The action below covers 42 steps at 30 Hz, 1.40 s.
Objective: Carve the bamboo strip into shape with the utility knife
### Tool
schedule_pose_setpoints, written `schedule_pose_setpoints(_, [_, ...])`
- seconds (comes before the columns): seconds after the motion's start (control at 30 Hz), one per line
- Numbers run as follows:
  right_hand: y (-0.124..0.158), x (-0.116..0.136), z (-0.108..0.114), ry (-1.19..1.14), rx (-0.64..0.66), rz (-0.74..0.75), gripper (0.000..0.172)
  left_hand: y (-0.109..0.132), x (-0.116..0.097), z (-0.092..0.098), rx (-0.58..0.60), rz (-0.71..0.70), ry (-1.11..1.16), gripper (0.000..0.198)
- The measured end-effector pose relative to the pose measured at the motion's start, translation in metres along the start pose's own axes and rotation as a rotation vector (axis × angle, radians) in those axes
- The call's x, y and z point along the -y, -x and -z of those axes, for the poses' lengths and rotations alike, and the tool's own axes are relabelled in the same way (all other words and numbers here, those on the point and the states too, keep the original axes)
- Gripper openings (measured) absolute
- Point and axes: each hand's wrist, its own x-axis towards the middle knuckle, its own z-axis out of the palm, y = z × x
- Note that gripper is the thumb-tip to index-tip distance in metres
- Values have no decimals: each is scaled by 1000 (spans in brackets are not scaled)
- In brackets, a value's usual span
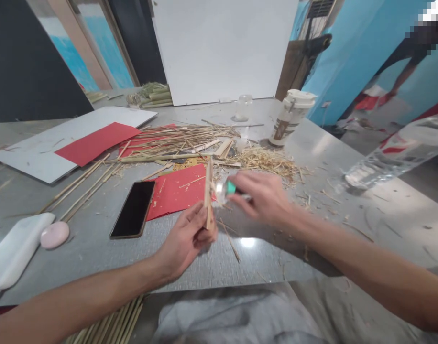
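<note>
My left hand is closed around the lower part of a thin, pale wooden strip, which stands nearly upright over the table. Close to its right side, my right hand grips a small tool with a green part. The tool's left end is blurred by motion, and whether it touches the strip cannot be made out. Red paper lies behind my left hand, with a black phone at its left. Straw-like shavings are heaped beyond my right hand.
Long thin stalks lie across the table's middle. A white cup and a glass jar stand behind; a clear plastic bottle is at right. A white board, a pink round object and a white object are at left. A person is at upper right.
</note>
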Motion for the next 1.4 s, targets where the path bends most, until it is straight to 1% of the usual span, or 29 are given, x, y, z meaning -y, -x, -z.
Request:
schedule_pose_setpoints(0.07, [1,-2,2,16,-40,-55,39,0,2,-1,30,29,3,39])
schedule_pose_setpoints(0.1, [3,-1,2,8,-34,-67,39,0,2,-1,33,37,10,38])
schedule_pose_setpoints(0.17, [5,6,1,-37,10,-36,39,-1,0,-2,6,30,30,38])
schedule_pose_setpoints(0.27, [5,16,-3,-112,73,53,40,0,-2,-2,-56,-6,49,43])
schedule_pose_setpoints(0.33, [3,15,-3,-113,58,16,38,1,-2,-2,-39,0,31,42])
schedule_pose_setpoints(0.43, [1,4,2,-45,11,-79,37,3,3,-2,19,47,-10,37])
schedule_pose_setpoints(0.5, [2,0,4,-38,7,-95,35,2,4,-3,24,56,-12,38])
schedule_pose_setpoints(0.57, [4,2,4,-71,25,-72,33,0,2,-2,6,35,4,40])
schedule_pose_setpoints(0.67, [6,14,-1,-126,83,3,34,-3,-2,-1,-54,-3,37,43])
schedule_pose_setpoints(0.73, [7,20,-3,-151,112,27,35,-3,-4,-1,-91,-3,49,44])
schedule_pose_setpoints(0.8, [6,21,-4,-161,120,34,36,-2,-3,0,-101,4,49,42])
schedule_pose_setpoints(0.97, [6,9,2,-89,77,-56,33,3,3,-3,-6,32,-17,41])
schedule_pose_setpoints(1.07, [7,7,3,-64,66,-107,33,2,3,-3,9,41,-14,39])
schedule_pose_setpoints(1.13, [8,11,0,-97,91,-91,35,-1,0,-1,-14,16,23,42])
schedule_pose_setpoints(1.23, [8,18,-6,-159,140,-20,39,-3,-4,0,-70,-17,85,51])
schedule_pose_setpoints(1.3, [8,20,-7,-162,137,10,40,-3,-6,0,-90,-17,96,53])
schedule_pose_setpoints(1.4, [7,18,-4,-126,110,34,41,-1,-6,-3,-84,-19,86,52])
